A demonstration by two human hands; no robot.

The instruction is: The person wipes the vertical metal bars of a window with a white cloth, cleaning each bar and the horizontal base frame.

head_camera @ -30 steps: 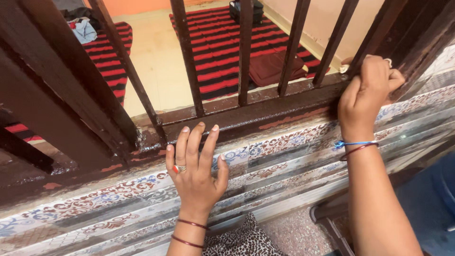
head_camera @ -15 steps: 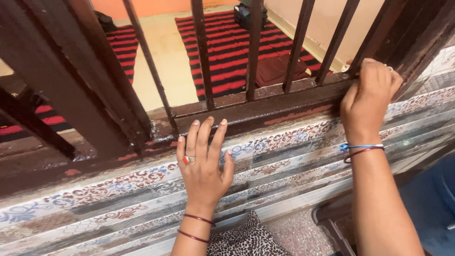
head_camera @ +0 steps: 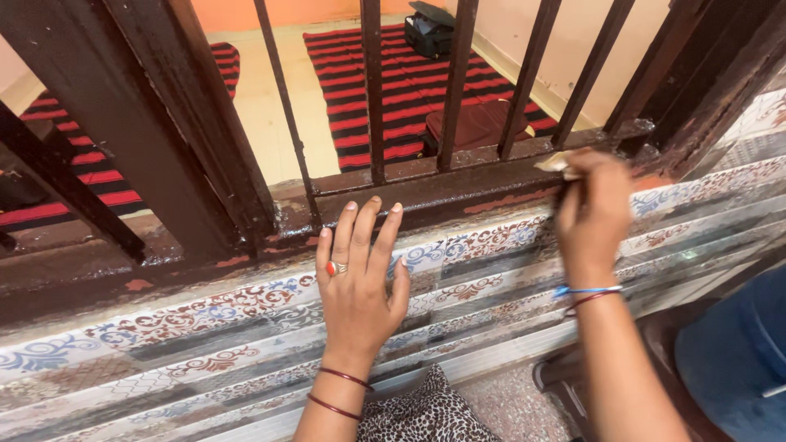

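My left hand (head_camera: pixel 358 278) lies flat, fingers apart, on the patterned tiled ledge (head_camera: pixel 205 327), fingertips touching the dark brown bottom rail (head_camera: pixel 458 187) of the window grille. It wears a ring with a red stone. My right hand (head_camera: pixel 591 211) is closed on a small pale scrap, perhaps cloth or paper (head_camera: pixel 557 162), pressed against the rail near its right end. Thread bands circle that wrist. Vertical brown bars (head_camera: pixel 373 90) rise from the rail.
Beyond the bars lies a cream floor with red and black striped mats (head_camera: pixel 385 74), a maroon cushion (head_camera: pixel 475 123) and a black bag (head_camera: pixel 430 29). A thick frame post (head_camera: pixel 164 123) stands at left. Leopard-print fabric (head_camera: pixel 417 413) and blue fabric (head_camera: pixel 737 352) are below.
My right hand slid left along the rail from the right corner, and the pale scrap now shows above its fingers. My left hand stayed flat on the ledge. The view shifted left.
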